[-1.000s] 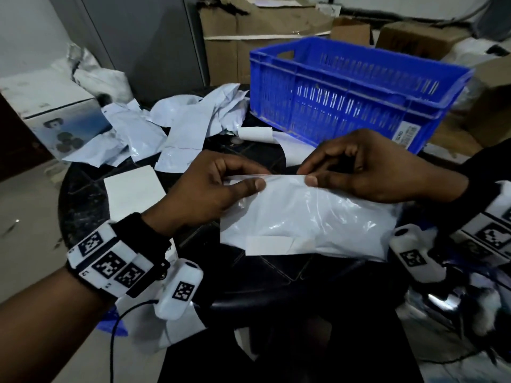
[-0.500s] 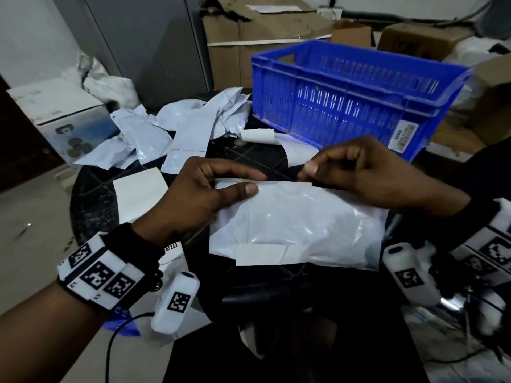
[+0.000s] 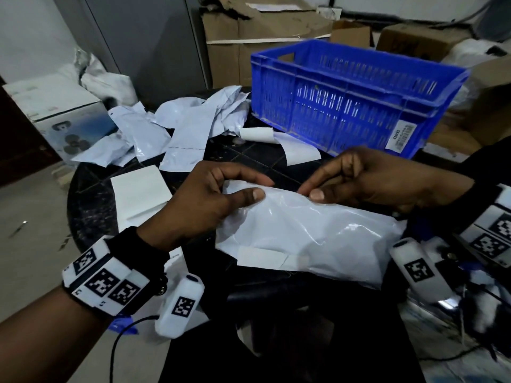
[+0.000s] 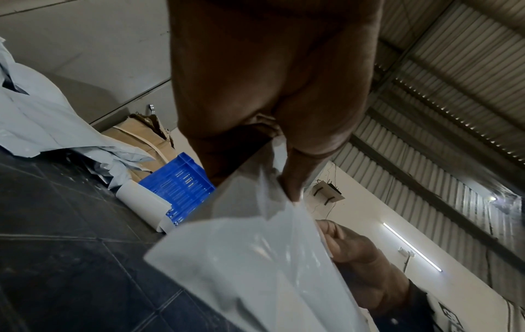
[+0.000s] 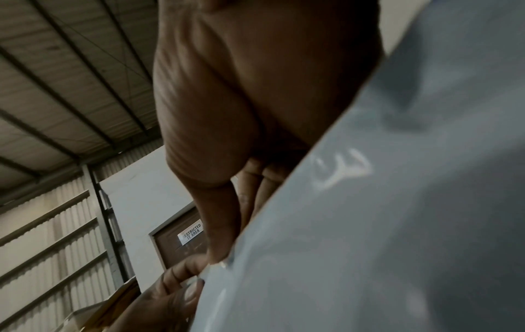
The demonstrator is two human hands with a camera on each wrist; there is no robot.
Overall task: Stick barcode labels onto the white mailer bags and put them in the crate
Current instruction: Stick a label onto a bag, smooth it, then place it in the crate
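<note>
A white mailer bag (image 3: 312,236) is held just above the dark round table (image 3: 91,200), in the middle of the head view. My left hand (image 3: 210,200) pinches its top edge at the left, thumb on top. My right hand (image 3: 359,181) pinches the same edge a little to the right. A white strip (image 3: 262,257) lies along the bag's lower left edge. The blue crate (image 3: 356,98) stands behind the hands, at the table's far right. The left wrist view shows the bag (image 4: 255,258) hanging from the thumb and fingers. In the right wrist view the bag (image 5: 383,224) fills the right side.
Several loose white mailer bags (image 3: 179,128) are heaped at the table's far left. A white sheet (image 3: 141,192) lies left of my left hand, and a curled label sheet (image 3: 279,142) lies by the crate. Cardboard boxes (image 3: 265,40) stand behind the crate.
Both hands and the bag have shifted slightly left and down in view. My two pinching points on the top edge have come a little closer together.
</note>
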